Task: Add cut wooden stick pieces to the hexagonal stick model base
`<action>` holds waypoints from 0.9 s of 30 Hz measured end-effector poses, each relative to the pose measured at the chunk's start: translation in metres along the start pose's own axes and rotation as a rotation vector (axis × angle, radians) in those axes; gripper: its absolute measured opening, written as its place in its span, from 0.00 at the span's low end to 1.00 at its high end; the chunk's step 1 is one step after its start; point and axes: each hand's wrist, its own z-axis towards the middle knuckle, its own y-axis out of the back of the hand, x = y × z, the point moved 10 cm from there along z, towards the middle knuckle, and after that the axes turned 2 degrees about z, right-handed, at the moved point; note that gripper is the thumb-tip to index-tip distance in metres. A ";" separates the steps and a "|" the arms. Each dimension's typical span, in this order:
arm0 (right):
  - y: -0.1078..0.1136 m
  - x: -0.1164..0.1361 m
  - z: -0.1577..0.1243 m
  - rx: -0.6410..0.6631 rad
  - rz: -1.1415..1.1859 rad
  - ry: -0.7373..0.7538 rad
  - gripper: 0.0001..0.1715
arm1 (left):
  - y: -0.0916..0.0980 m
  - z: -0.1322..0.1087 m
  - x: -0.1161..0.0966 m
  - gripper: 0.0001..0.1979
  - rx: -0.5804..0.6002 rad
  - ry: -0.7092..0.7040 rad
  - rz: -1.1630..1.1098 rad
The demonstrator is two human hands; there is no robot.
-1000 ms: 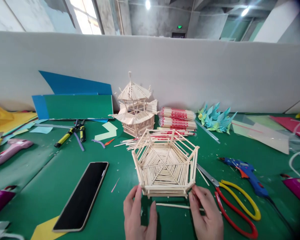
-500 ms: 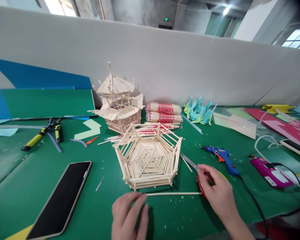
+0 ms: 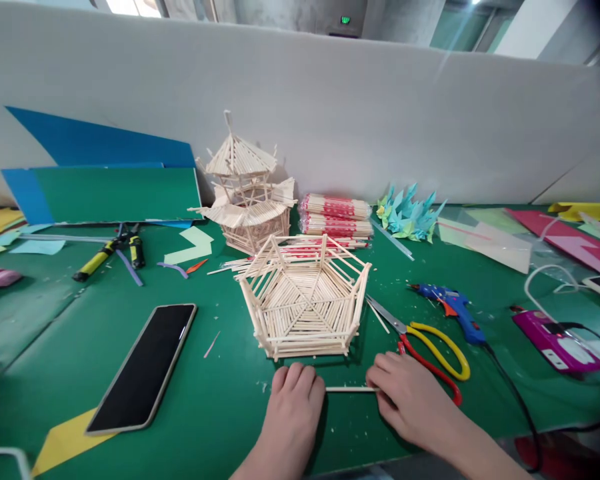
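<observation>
thin pale wooden stick (image 3: 353,389) lies flat on the soft green table mat (image 3: 70,333), right at the near edge, between my two hands. my left hand (image 3: 293,407) sits knuckles up with bent fingers over the stick's left end. my right hand (image 3: 410,400) has its fingertips at the right end. i cannot tell if either hand is pinching the stick or only touching it.

just behind the stick stands a six-sided bowl made of many pale sticks (image 3: 305,300), rough and full of gaps. its front wall is close to my fingers. scissors with yellow and red loop handles (image 3: 430,340) lie just beside my right hand, almost touching it. a blue plastic glue gun (image 3: 453,307) lies further right. a flat shiny black phone (image 3: 145,363) lies well apart on the left, with bare mat between it and my left hand. a little tower built of sticks (image 3: 245,193) stands at the back by the white wall (image 3: 380,120).
</observation>
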 end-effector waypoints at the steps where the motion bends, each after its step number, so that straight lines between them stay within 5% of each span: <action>1: 0.002 0.002 0.000 -0.005 0.031 0.006 0.10 | 0.004 -0.003 0.002 0.07 -0.013 0.004 -0.025; 5: 0.015 0.012 -0.006 0.002 0.261 0.044 0.12 | 0.026 -0.011 0.008 0.09 -0.003 -0.031 -0.161; 7: 0.024 0.014 -0.010 -0.005 0.351 0.070 0.14 | 0.040 -0.013 0.022 0.06 -0.022 0.065 -0.373; 9: 0.037 0.011 -0.014 -0.058 0.401 0.081 0.14 | 0.053 -0.018 0.048 0.03 -0.125 0.285 -0.605; 13: 0.061 -0.002 -0.018 -0.253 0.435 0.068 0.08 | 0.049 -0.044 0.083 0.16 -0.414 0.807 -1.092; 17: 0.067 0.004 -0.010 -0.305 0.456 0.120 0.07 | 0.017 -0.038 0.055 0.15 -0.296 0.949 -1.456; 22: 0.058 0.016 0.005 -0.255 0.437 0.155 0.07 | 0.008 -0.018 0.035 0.14 -0.274 0.900 -1.727; 27: 0.052 -0.014 0.005 -0.344 0.450 0.016 0.07 | 0.002 -0.007 0.035 0.11 -0.325 0.943 -1.935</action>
